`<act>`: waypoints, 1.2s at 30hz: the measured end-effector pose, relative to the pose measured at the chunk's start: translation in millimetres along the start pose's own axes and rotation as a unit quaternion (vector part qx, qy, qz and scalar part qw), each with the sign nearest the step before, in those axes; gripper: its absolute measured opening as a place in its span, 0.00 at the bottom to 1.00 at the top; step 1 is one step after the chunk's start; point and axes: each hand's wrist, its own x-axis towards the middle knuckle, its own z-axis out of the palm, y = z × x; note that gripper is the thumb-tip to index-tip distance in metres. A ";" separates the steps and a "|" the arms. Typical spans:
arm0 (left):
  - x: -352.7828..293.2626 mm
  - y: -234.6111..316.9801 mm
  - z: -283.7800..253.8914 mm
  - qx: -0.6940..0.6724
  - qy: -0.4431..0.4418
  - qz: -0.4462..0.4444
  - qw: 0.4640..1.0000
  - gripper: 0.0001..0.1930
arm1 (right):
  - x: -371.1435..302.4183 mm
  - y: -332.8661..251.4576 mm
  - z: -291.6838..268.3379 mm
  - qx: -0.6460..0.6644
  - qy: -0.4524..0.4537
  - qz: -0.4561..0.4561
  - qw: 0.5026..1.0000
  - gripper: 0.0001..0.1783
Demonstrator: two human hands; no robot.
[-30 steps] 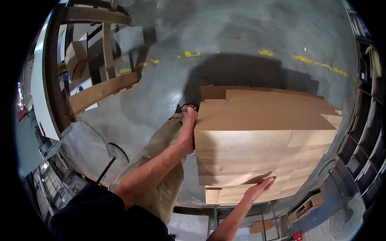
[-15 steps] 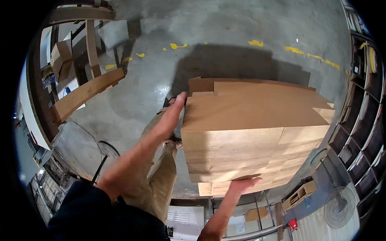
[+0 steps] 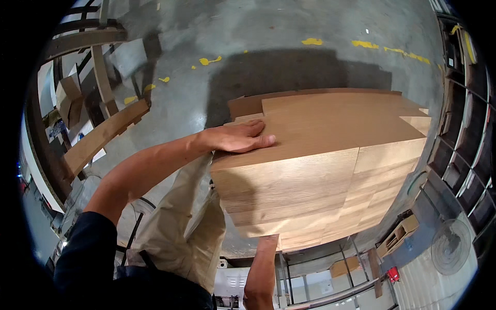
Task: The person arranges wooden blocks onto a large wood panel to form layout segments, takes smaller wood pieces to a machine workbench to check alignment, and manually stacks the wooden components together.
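A tall stack of wood-grain boards (image 3: pixel 289 178) stands right in front of me, with flat brown boards (image 3: pixel 336 116) across its top. My left hand (image 3: pixel 240 137) rests palm down on the top near the left end, its fingers stretched out and the thumb apart. Against the lower edge of the stack's near face is my right hand (image 3: pixel 268 242). Only the wrist and a little of that hand show; its fingers are hidden by the boards.
Concrete floor (image 3: pixel 178 98) with worn yellow marks lies beyond the stack. Wooden frame pieces (image 3: pixel 106 129) and a cardboard box (image 3: pixel 70 101) are at the left. Dark shelving (image 3: pixel 460 119) lines the right. A round fan (image 3: pixel 450 247) and a wooden crate (image 3: pixel 398 236) stand lower right.
My left hand has come down from beside the stack's left end onto its top. My right hand has moved left along the lower edge, and its fingers have gone out of sight.
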 end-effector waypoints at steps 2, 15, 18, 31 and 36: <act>1.8 -6.5 2.8 -0.019 0.015 0.014 1.000 0.53 | -0.1 1.2 -0.5 0.002 0.000 0.003 1.000 0.39; 7.1 -14.6 7.8 -0.040 0.041 0.060 0.997 0.50 | -2.3 4.2 -6.4 0.013 -0.001 0.013 1.000 0.39; 0.4 -7.5 4.2 -0.045 0.031 0.051 0.997 0.49 | -0.8 6.6 -7.3 0.012 -0.005 0.013 1.000 0.39; 6.9 10.3 2.5 -0.061 -0.023 0.046 0.997 0.57 | -0.7 13.2 -21.1 -0.028 -0.028 0.021 0.999 0.39; -2.1 2.1 0.6 -0.048 -0.025 0.070 0.996 0.59 | 5.3 15.7 -24.5 -0.055 -0.049 0.028 0.997 0.39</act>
